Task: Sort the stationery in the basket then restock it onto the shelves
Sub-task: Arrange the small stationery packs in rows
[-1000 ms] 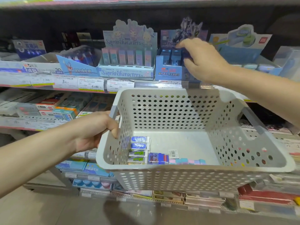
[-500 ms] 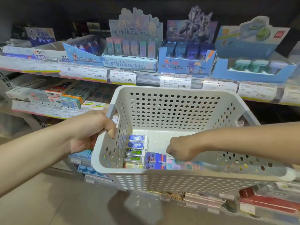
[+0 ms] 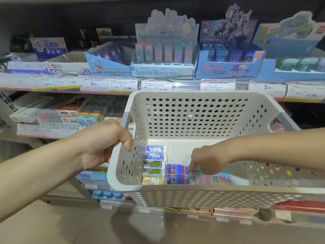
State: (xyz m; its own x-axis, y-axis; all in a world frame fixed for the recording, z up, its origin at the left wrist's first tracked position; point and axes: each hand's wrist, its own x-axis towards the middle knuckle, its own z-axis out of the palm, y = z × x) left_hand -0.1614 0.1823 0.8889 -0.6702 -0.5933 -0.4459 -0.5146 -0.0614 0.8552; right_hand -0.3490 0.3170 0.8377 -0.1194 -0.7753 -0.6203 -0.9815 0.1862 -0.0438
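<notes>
The right hand has sunk among pastel erasers (fingertips hidden, grip unclear); the left hand grips the basket rim.

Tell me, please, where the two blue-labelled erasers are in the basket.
In the head view, the blue-labelled erasers top the stack against the basket left wall, beside the left hand.

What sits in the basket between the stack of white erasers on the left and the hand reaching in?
In the head view, two purple-blue eraser boxes lie between the white eraser stack and the right hand.
</notes>
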